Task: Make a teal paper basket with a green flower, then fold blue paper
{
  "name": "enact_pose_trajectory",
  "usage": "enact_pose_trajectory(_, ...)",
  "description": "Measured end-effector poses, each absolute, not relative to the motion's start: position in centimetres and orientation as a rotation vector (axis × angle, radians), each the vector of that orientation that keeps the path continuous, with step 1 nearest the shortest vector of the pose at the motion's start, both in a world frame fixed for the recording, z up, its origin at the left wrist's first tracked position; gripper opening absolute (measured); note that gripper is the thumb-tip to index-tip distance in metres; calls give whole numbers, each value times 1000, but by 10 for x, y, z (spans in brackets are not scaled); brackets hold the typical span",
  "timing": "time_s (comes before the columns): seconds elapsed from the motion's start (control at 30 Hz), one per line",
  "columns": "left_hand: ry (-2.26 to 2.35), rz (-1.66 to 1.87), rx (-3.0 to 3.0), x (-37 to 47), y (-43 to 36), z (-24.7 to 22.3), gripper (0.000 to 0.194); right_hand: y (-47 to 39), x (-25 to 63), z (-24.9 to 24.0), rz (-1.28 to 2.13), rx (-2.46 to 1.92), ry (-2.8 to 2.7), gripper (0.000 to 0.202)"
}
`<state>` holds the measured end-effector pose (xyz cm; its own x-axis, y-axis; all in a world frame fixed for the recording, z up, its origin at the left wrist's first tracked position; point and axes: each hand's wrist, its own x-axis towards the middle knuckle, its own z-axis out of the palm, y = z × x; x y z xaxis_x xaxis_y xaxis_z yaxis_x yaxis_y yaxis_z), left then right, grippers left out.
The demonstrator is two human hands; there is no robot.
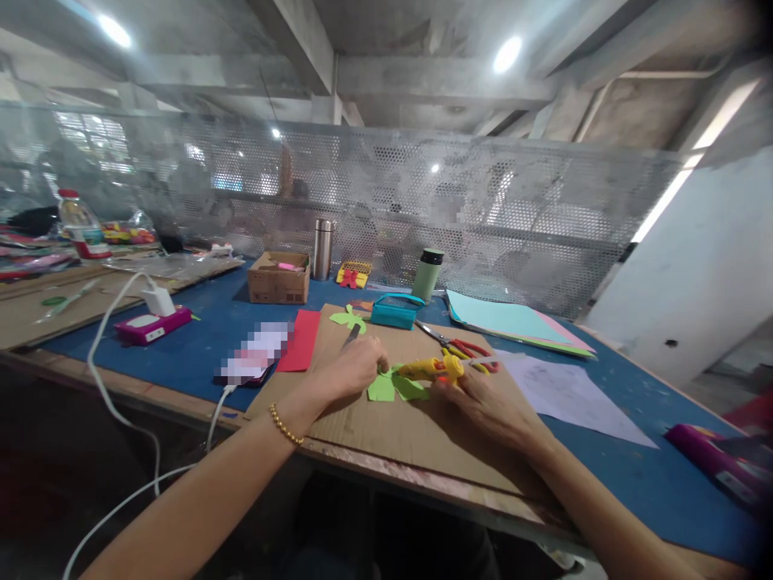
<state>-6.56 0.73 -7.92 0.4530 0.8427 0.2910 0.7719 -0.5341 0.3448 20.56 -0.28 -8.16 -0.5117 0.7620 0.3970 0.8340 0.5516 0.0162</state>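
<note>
My right hand [474, 396] grips a yellow hot glue gun [430, 370], its nozzle pointing left and a pale glue stick [495, 359] jutting from its back. Under the nozzle lies a bright green paper cutout [382, 388] with several lobes, flat on a cardboard sheet [386, 431]. My left hand [355, 369] is closed, fingertips down at the cutout's upper edge; what they pinch is hidden. A dark grey flat strip [352, 334] sticks out behind that hand, and I cannot tell whether it is held. Another green paper cutout [348, 318] lies beyond.
Red paper [300, 341] and a charging phone [256, 353] lie left. Behind are a cardboard box [279, 278], steel flask [322, 250], teal case [395, 312] and green cup [427, 275]. Red-handled scissors [468, 348], lilac paper [573, 395] and stacked coloured sheets [513, 321] lie right.
</note>
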Motion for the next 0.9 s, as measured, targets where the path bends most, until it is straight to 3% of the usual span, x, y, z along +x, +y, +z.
enact_pose_trajectory(0.9,1369,708,2561,-69,9,-83,41,-11,199,-75,-236,-1355,-2482,43)
